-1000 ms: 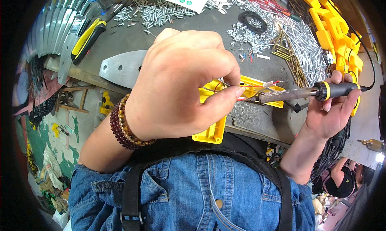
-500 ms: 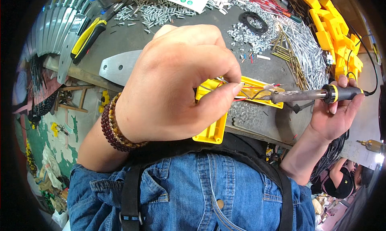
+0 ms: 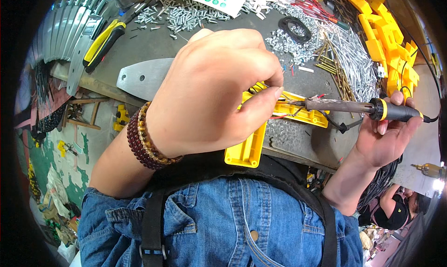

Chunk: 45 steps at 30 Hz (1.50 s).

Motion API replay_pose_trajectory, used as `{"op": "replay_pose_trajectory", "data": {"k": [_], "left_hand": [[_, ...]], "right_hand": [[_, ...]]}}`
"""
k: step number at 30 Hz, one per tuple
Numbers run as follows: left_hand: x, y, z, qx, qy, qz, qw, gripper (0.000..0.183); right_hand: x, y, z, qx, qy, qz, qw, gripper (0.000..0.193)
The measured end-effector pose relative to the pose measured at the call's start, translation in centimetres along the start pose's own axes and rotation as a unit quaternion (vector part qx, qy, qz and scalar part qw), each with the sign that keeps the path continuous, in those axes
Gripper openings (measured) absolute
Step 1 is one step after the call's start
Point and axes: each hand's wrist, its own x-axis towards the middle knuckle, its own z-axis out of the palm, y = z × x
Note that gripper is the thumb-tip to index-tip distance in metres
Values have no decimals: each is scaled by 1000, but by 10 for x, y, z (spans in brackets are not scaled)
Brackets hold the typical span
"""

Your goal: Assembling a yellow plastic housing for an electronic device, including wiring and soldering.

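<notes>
At three o'clock from the worker's left hand [image 3: 216, 92], grip pinching thin wires [image 3: 289, 102], the soldering iron [image 3: 342, 106] lies nine-to-three, handle clasped by the right hand [image 3: 386, 137].

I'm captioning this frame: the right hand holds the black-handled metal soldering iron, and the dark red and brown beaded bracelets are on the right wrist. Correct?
Not quite: the head view shows the dark red and brown beaded bracelets on the left wrist, not the right. The right hand holds the black-handled soldering iron.

Yellow casing [image 3: 243, 151]: glossy plastic; soldering-iron barrel [image 3: 344, 106]: metal (seemingly rough).
</notes>
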Motion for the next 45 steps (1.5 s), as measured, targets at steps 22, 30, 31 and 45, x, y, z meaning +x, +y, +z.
{"op": "replay_pose_trajectory", "data": {"k": [22,30,31,45], "left_hand": [[3,-7,3,1,7,22,1000,8],[29,-23,-8,107,1,-12,994,44],[25,-28,-4,132,12,-6,991,44],[-13,3,-15,0,123,37,992,24]], "right_hand": [[1,3,-4,15,-10,3,1000,45],[-1,-23,-7,31,-7,5,999,41],[1,-32,-16,10,-35,-17,999,42],[209,60,-9,-405,-41,-240,881,25]]}}
